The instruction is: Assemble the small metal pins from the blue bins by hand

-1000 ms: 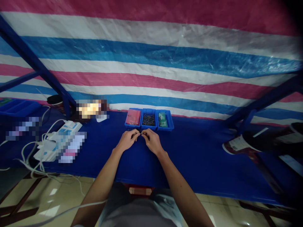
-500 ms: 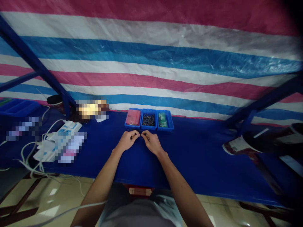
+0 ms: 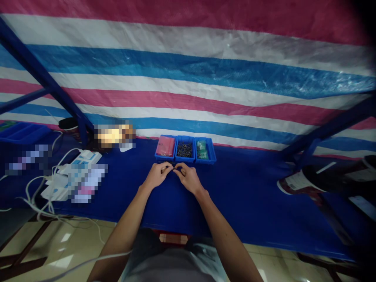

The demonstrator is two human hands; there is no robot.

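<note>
My left hand [image 3: 158,174] and my right hand [image 3: 188,177] meet just above the blue table, in front of three blue bins. Both are closed in a pinch, fingertips almost touching. Between them shows a small, thin metal piece [image 3: 175,168], possibly a screw, too small to name for certain; each hand grips an end. The left bin [image 3: 165,158] holds pink plastic bags [image 3: 166,145]. Loose dark screws or nails [image 3: 185,149] fill the middle bin [image 3: 185,159]. In the right bin [image 3: 205,161] lie green-and-clear small packets [image 3: 201,149].
A white power strip [image 3: 85,160] with tangled cables lies at the left. Dark cups stand at both sides, one cup [image 3: 299,181] at the right. Blue metal frame bars [image 3: 44,74] slope at either side, before a striped plastic sheet [image 3: 188,78]. The table's front edge is near my body.
My hands stay in nearly the same place. The fingertips have shifted slightly, and more of the thin metal piece shows between them now.
</note>
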